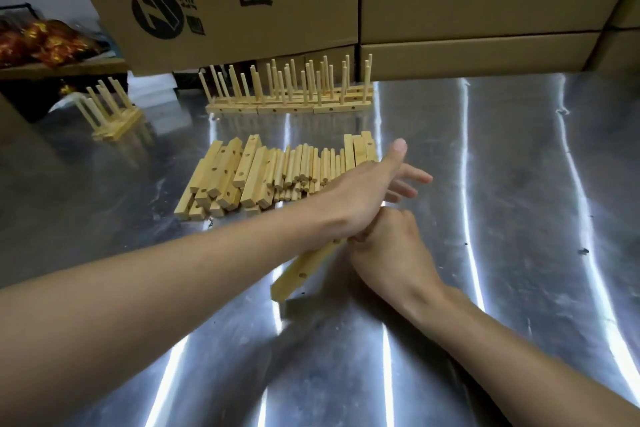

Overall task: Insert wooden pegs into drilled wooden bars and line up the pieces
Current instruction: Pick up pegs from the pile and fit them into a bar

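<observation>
My right hand (388,246) grips one end of a drilled wooden bar (304,270) that slants down to the left above the metal table (485,184). My left hand (374,191) stretches over it with straight fingers and thumb up, beside a heap of loose pegs (304,166) and drilled bars (221,180). Whether it holds a peg is hidden. Behind the heap stands a row of finished bars with upright pegs (291,94). A smaller pegged set (110,114) stands at the left.
Large cardboard boxes (242,0) overhang the back of the table, more of them at the right (485,10). A box with red and gold wrapped items (41,42) sits at far left. The shiny metal surface shows streaks of reflected light.
</observation>
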